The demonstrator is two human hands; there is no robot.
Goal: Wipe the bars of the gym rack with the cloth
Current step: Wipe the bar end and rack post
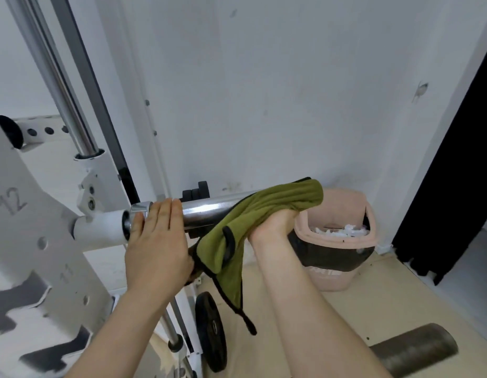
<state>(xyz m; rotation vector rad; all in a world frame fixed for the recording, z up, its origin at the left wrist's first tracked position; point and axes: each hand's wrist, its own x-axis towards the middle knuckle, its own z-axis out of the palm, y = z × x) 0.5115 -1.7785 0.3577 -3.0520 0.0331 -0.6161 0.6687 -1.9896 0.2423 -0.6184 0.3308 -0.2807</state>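
Note:
A chrome horizontal bar sticks out to the right from the white gym rack. An olive-green cloth with black trim is draped over the bar's outer end and hangs below it. My right hand grips the cloth from underneath, wrapped against the bar. My left hand lies with straight fingers on the bar's inner part, next to its chrome collar. The bar's tip is hidden under the cloth.
A chrome upright rod and a dark post rise at the left. A pink waste bin stands by the wall on the right. A black weight plate and a grey foam roller lie on the floor below.

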